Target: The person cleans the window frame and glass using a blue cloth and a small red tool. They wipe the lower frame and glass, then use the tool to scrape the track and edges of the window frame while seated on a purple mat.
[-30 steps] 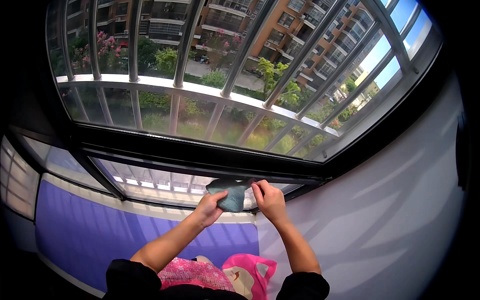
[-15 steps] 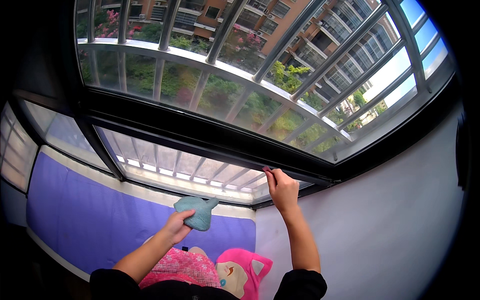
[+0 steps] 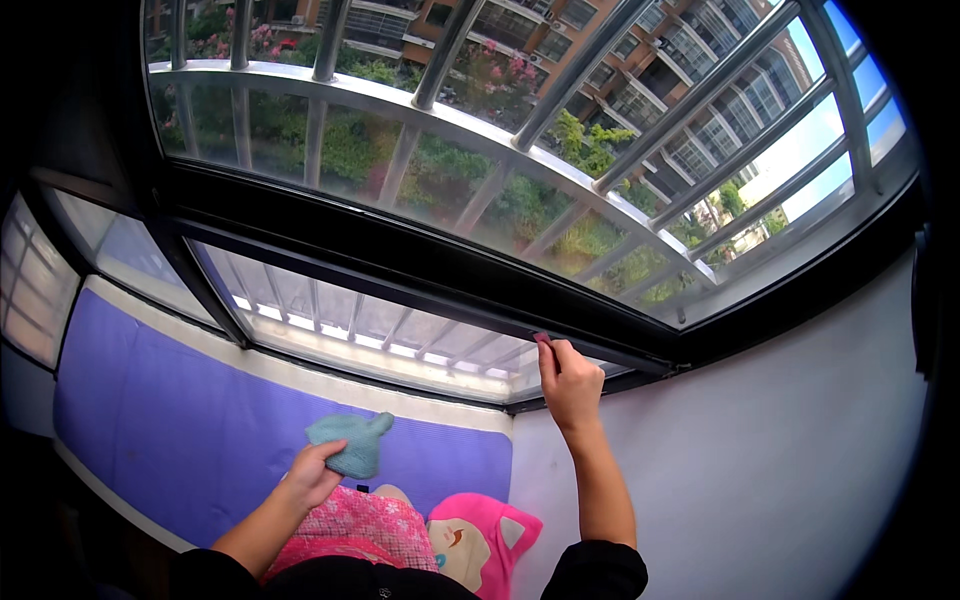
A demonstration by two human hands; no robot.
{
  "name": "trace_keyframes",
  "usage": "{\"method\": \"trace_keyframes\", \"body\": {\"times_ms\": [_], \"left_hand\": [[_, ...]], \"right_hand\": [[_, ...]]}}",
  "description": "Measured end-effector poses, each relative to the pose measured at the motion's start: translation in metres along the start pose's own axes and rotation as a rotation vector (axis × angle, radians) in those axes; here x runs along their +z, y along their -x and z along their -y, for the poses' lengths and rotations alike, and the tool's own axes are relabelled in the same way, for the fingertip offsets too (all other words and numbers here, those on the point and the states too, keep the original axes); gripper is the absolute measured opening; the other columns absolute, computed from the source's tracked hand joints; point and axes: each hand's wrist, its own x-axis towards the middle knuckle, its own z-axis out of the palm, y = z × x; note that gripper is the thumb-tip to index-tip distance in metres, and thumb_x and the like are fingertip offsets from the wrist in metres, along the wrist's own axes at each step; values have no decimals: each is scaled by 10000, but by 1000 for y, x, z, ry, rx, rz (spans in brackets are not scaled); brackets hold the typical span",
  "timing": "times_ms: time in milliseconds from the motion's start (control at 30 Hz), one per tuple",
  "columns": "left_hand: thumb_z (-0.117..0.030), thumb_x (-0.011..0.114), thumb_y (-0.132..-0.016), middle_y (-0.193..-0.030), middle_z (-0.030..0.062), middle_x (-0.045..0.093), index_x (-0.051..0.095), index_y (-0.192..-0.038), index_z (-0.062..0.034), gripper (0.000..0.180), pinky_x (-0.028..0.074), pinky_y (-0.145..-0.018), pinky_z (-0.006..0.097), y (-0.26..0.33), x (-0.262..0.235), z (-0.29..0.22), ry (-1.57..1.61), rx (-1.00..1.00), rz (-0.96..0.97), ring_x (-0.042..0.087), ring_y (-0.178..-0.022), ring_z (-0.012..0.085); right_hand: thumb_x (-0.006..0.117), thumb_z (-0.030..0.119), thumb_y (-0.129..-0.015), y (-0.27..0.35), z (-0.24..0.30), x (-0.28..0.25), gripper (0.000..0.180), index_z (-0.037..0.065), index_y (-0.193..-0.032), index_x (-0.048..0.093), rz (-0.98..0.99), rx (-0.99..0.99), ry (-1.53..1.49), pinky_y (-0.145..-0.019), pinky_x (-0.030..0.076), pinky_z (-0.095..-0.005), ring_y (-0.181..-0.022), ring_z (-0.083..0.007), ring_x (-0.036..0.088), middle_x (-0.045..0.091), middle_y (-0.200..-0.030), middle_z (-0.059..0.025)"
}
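A folded grey-green cloth [image 3: 352,446] is gripped in my left hand [image 3: 312,474], thumb on top, over the purple mat [image 3: 200,400]. One narrow corner of it sticks out to the right. My right hand [image 3: 573,388] is raised to the black crossbar of the window frame [image 3: 430,275]. Between its thumb and fingers it pinches a small dark-red piece [image 3: 542,338], which meets the bar's lower edge. What kind of thing this piece is, I cannot make out; the fingers cover part of it.
Metal bars [image 3: 400,165] stand outside the glass. A white wall [image 3: 760,430] rises at the right. Low in front of me lie a pink cushion [image 3: 500,535] with a cartoon face and a pink flowered fabric [image 3: 350,530]. A pale sill [image 3: 290,368] runs between window and mat.
My left hand has moved left and a little down with the cloth, away from the window. My right hand stays at the crossbar, pinching the small piece, nearly unmoved.
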Motion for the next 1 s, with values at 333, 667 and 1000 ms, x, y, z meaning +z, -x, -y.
{"method": "trace_keyframes", "body": {"times_ms": [333,667,1000], "left_hand": [[-45,492,-879,-1208,169,512,417,-1228,73,376,380,-996,415,16,-12,4,21,-6,-66,509,-1122,282],[-26,472,-876,-1223,170,505,412,-1239,68,379,383,-999,417,52,-62,-1,27,140,-192,499,-1140,283],[13,502,-844,-1145,140,541,433,-1215,40,379,448,-911,371,-7,45,-17,-120,-70,334,549,-1045,236]], "right_hand": [[606,202,-852,-9,12,7,184,66,-732,578,46,-18,-94,-449,412,-379,-485,-305,550,562,-562,-116],[597,186,-854,-7,14,-3,176,55,-736,592,94,58,-70,-452,407,-374,-489,-313,546,561,-567,-128],[490,193,-941,-6,11,-9,218,21,-808,511,303,381,-532,-495,395,-250,-533,-116,493,553,-620,-50]]}}
